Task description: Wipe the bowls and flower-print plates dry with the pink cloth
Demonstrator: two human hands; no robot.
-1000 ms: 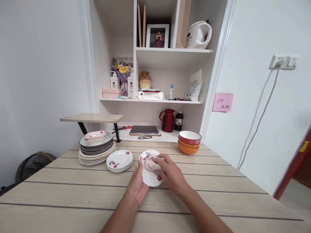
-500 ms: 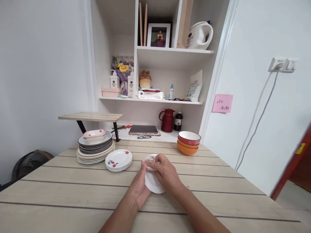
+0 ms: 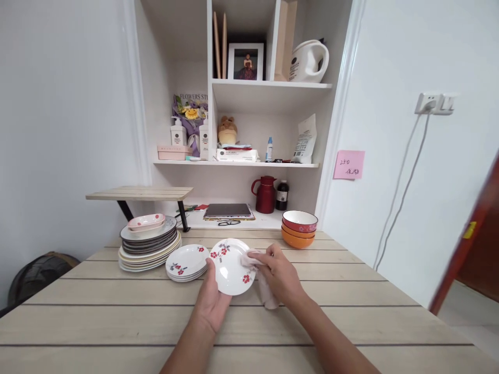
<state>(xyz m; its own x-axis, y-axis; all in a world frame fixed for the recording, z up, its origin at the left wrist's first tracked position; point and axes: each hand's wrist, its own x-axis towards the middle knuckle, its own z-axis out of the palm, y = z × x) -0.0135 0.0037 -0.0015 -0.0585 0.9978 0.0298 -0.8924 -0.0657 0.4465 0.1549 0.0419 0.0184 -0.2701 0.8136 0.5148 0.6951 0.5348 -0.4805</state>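
My left hand [image 3: 212, 301] grips a small white plate [image 3: 229, 275] with red flowers by its left and lower edge, thumb on the rim. The plate is tilted, its patterned face turned up towards me. In my right hand [image 3: 279, 272] a pale cloth [image 3: 268, 295] is pinched, pressed on the plate's right side, with a loose end hanging below. Just left of the plate lies a short stack of matching flowered plates [image 3: 187, 259].
A taller stack of plates [image 3: 150, 252] topped by pink-and-white dishes [image 3: 146, 222] stands left, beside a raised wooden shelf [image 3: 140, 194]. Nested bowls [image 3: 298, 239] sit back right. Behind are a laptop [image 3: 228, 210], glasses [image 3: 229, 223] and a red jug [image 3: 265, 195].
The plate has turned from edge-on or back side to its flowered face. My right hand has moved right with the cloth, which now hangs down. The view has shifted slightly.
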